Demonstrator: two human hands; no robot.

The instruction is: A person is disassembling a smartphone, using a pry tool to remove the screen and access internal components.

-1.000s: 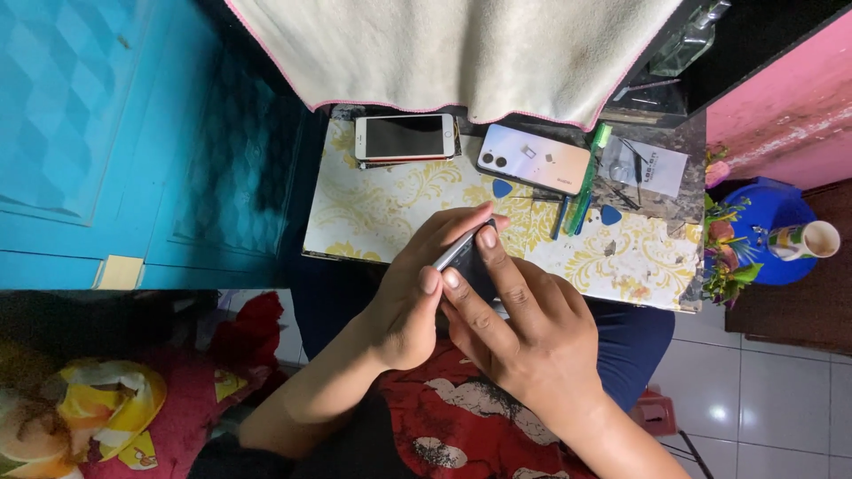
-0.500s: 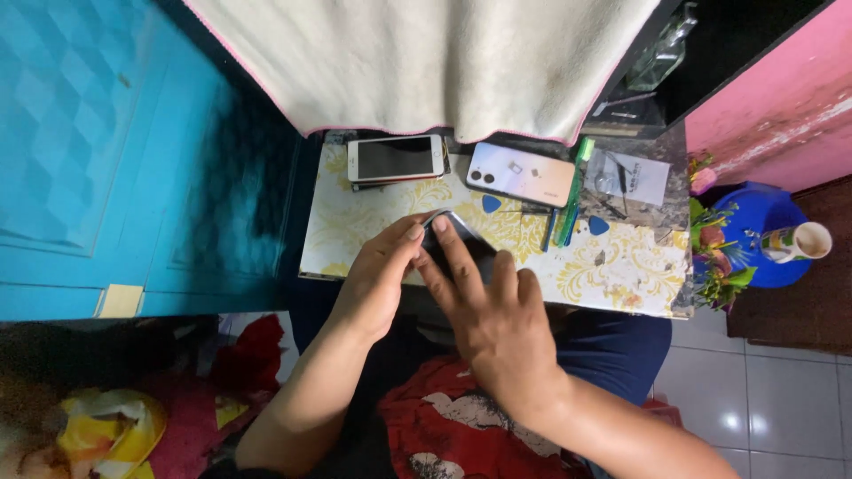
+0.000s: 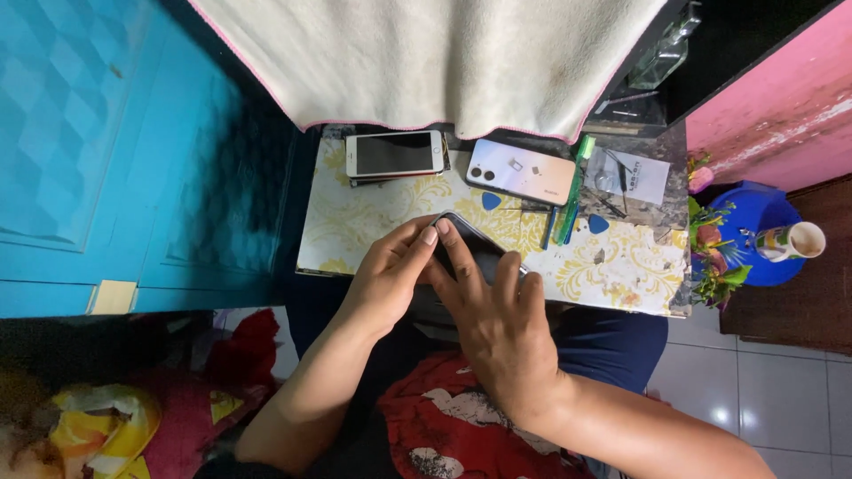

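the left hand [image 3: 390,275], at the centre of the frame, curls its fingers onto the near end of a dark phone [image 3: 475,248] lying on the patterned tabletop [image 3: 373,226]. just right of it, the right hand [image 3: 497,319] lies spread flat over the same phone, pressing it down. above them sit a white-framed phone [image 3: 395,153] and a pale phone [image 3: 522,172] face down, then a green tool [image 3: 575,191] further right.
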